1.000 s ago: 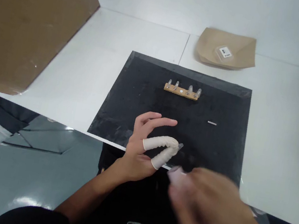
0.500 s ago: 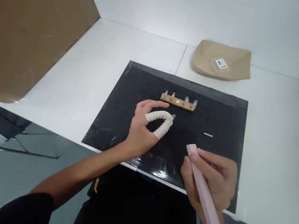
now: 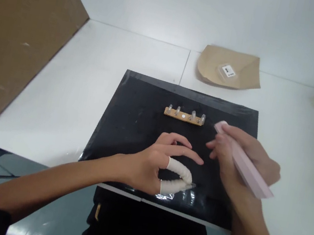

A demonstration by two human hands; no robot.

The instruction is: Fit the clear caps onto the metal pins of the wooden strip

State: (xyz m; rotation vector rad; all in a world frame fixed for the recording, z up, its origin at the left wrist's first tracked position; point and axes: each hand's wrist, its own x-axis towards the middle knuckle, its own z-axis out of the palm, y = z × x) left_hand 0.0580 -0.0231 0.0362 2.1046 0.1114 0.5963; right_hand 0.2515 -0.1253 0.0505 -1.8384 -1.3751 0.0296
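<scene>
Worktop [image 3: 53, 83]: white, smooth, with a thin dark seam [image 3: 184, 67] behind the black mat [image 3: 130, 129]
Black mat: one, glossy, flat on the worktop, reaching its front edge
Brown paper [image 3: 244, 70]: one piece, creased, behind the mat, right of its centre
Wooden strip [image 3: 172, 114]: one, on the mat's rear half, bearing four translucent tips [image 3: 193, 115]

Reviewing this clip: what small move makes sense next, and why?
Probably bring the pink bar in the right hand over to the clear tip: the left hand pinches that tip with its end exposed, while the bar is gripped but apart from it.
</scene>
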